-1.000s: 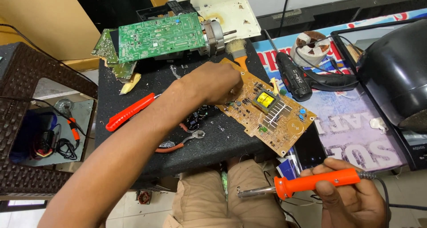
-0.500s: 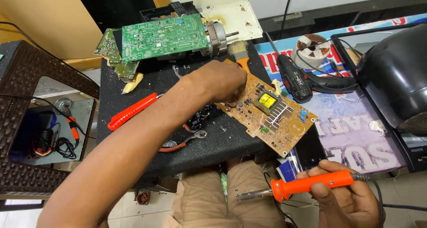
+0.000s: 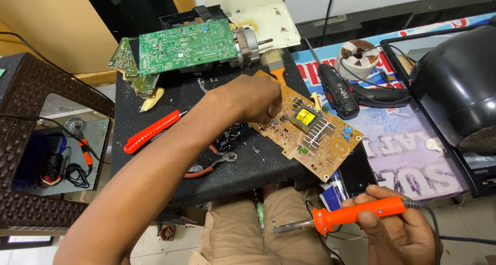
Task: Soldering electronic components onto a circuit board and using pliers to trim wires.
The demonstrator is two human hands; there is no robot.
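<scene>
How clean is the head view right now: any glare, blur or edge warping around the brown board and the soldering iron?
Head view: even, soft light with faint shadows; the brown circuit board under the left hand is sharp, no glare; the orange soldering iron in the right hand is crisp; the near forearm is slightly soft; straight edges bow a little toward the corners.

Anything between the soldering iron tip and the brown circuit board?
Nothing visible. The right hand holds the soldering iron below the table edge, tip over the lap, open air up to the brown circuit board. The left hand rests on the board's far end only.
</scene>
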